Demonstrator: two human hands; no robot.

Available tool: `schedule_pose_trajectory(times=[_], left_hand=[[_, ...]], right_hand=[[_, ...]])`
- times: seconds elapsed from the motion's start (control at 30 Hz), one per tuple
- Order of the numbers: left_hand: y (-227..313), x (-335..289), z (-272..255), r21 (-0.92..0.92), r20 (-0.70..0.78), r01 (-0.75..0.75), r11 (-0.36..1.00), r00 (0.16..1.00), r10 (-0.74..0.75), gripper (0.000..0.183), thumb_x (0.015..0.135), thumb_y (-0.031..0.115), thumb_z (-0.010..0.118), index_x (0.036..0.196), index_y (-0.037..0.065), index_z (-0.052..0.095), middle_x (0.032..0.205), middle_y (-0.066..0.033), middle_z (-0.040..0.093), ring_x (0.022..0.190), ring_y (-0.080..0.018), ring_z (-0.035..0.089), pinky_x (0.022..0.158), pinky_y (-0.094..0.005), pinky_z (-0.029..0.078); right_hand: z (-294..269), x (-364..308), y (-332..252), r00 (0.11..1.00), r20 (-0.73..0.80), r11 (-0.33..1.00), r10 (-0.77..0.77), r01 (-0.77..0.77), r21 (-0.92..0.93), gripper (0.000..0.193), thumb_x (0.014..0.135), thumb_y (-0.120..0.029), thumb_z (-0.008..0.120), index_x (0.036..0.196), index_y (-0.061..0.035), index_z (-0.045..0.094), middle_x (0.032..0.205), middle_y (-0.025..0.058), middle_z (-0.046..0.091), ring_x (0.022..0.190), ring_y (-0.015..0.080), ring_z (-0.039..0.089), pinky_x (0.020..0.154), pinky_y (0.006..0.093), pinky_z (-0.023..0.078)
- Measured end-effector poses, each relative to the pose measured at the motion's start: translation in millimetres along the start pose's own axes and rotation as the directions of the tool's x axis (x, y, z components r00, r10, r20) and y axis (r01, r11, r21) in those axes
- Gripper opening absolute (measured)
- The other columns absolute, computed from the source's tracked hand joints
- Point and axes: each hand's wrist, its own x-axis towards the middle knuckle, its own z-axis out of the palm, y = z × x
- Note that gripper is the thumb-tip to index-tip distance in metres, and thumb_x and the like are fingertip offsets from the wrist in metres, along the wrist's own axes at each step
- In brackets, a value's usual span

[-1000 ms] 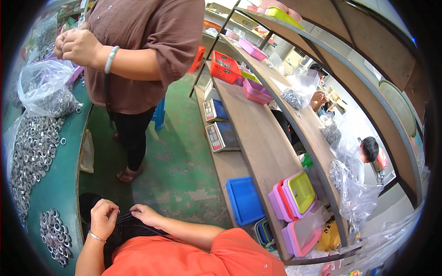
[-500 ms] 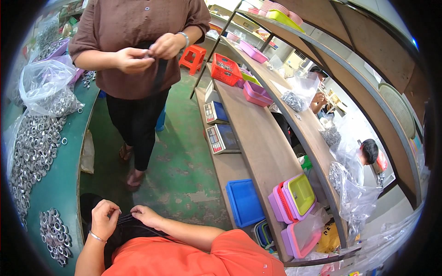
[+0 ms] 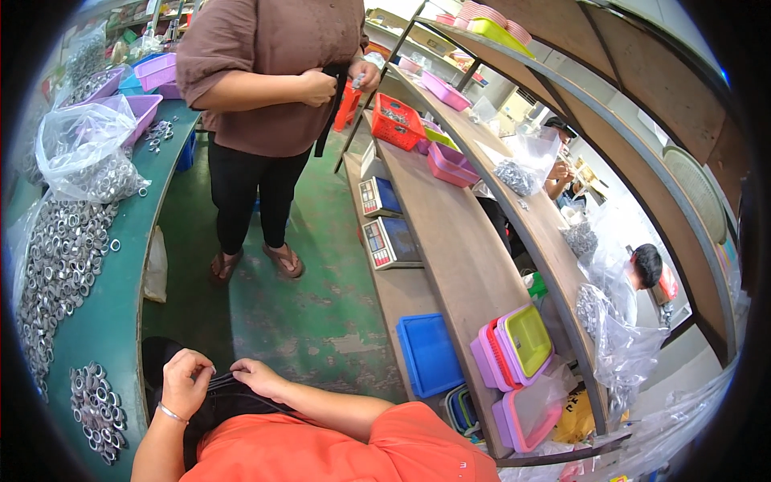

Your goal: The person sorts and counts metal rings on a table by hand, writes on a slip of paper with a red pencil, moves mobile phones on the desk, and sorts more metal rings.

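Observation:
My left hand (image 3: 185, 382), with a bracelet at the wrist, is held low over my lap, thumb and fingers pinched together. My right hand (image 3: 257, 377) is close beside it, its fingers also drawn together. Thin black cord-like strands (image 3: 227, 384) run between the two hands across the dark cloth of my lap. Whatever the fingertips grip is too small or hidden to name. Left of my left hand, a small pile of metal rings (image 3: 98, 411) lies on the green table (image 3: 96, 333).
A larger heap of rings (image 3: 60, 265) and a clear plastic bag (image 3: 84, 153) cover the table's far part. A co-worker (image 3: 269, 88) stands ahead. To the right, shelving (image 3: 450, 241) carries scales (image 3: 389, 243), a blue tray (image 3: 430, 353) and stacked baskets (image 3: 526, 341).
The co-worker has shifted to the right and turned, the hands moving apart with a dark strap hanging near them. My own hands have hardly moved.

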Motion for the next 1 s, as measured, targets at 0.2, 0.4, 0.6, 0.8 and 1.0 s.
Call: schedule_pose_trajectory(times=[0.2,0.4,0.6,0.8,1.0], left_hand=[[-1,0,0,0.016,-0.004,0.002,1.000,1.000,-0.002,0.014,0.067,-0.011,0.065,0.074,0.001,0.059,0.071,-0.0087,0.058,0.060,-0.0183,0.060,0.055,-0.0256,0.048],[-1,1,1,-0.014,-0.010,0.036,0.999,0.999,-0.036,0.014,0.068,-0.011,0.065,0.074,0.000,0.060,0.071,-0.0086,0.059,0.061,-0.0177,0.060,0.056,-0.0253,0.049],[1,2,-1,-0.010,0.010,0.018,1.000,1.000,-0.018,0.013,0.069,-0.011,0.065,0.075,0.000,0.060,0.072,-0.0085,0.060,0.062,-0.0175,0.061,0.056,-0.0250,0.050],[-7,-4,0,-0.023,-0.006,0.065,0.998,0.998,-0.065,0.013,0.072,-0.010,0.064,0.079,0.000,0.059,0.073,-0.0096,0.061,0.064,-0.0189,0.063,0.057,-0.0267,0.050],[-9,1,4,-0.036,-0.023,-0.036,0.999,0.999,0.035,0.015,0.072,-0.012,0.062,0.079,0.001,0.060,0.072,-0.0112,0.060,0.064,-0.0237,0.062,0.058,-0.0297,0.050]], right_hand=[[0,5,3,1.000,0.001,0.999,0.024,-0.024,0.031,0.026,0.092,-0.017,0.054,0.112,-0.0005,0.059,0.104,0.0089,0.063,0.099,0.0167,0.057,0.088,0.0294,0.043],[-2,8,2,0.998,0.011,0.998,0.059,-0.059,-0.003,0.028,0.093,-0.020,0.052,0.111,-0.0010,0.059,0.103,0.0082,0.063,0.097,0.0162,0.056,0.088,0.0289,0.043],[3,11,11,0.998,0.028,0.999,0.047,-0.047,0.014,0.030,0.094,-0.025,0.051,0.110,-0.0007,0.060,0.101,0.0072,0.064,0.096,0.0157,0.056,0.087,0.0287,0.042],[7,14,15,0.999,-0.006,0.999,0.035,-0.034,0.013,0.035,0.094,-0.030,0.051,0.110,-0.0008,0.061,0.099,0.0064,0.063,0.091,0.0145,0.055,0.083,0.0282,0.043],[-1,14,19,0.974,0.035,0.973,0.222,-0.224,0.053,0.047,0.095,-0.040,0.048,0.115,0.0016,0.059,0.111,0.0118,0.061,0.104,0.0186,0.053,0.094,0.0304,0.039]])
